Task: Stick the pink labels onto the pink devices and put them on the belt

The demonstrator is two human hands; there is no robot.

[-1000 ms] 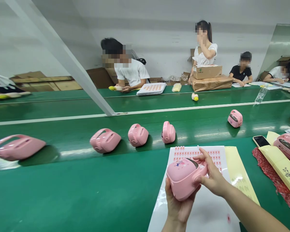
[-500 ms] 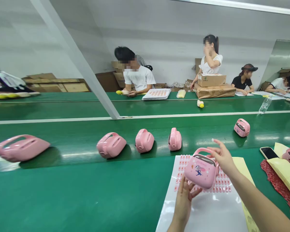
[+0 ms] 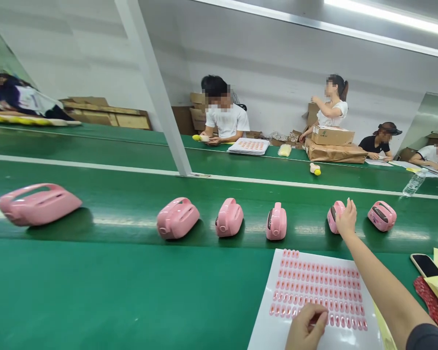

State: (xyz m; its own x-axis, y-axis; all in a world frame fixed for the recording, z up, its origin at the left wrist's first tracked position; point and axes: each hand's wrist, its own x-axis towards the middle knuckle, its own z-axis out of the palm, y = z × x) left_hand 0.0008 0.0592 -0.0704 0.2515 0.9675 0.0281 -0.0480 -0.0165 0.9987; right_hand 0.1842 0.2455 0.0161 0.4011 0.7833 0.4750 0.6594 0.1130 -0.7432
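My right hand reaches over the belt, against the right side of a small pink handled case with a dark window. Its fingers point upward, stretched out, and it covers part of the case; the case stands on the belt. My left hand is over a white sheet lined with rows of small pink oval stickers. Its fingers are curled and the thumb presses toward the index finger; anything between them is too small to make out.
More pink cases stand along the green belt, one close right of my right hand. A phone and red bubble wrap lie at the right. Co-workers sit and stand across the belt, near a metal post.
The pink case has gone from between my two hands to the belt, with my right hand beside it. My left hand has let go of it and drawn down over the sticker sheet.
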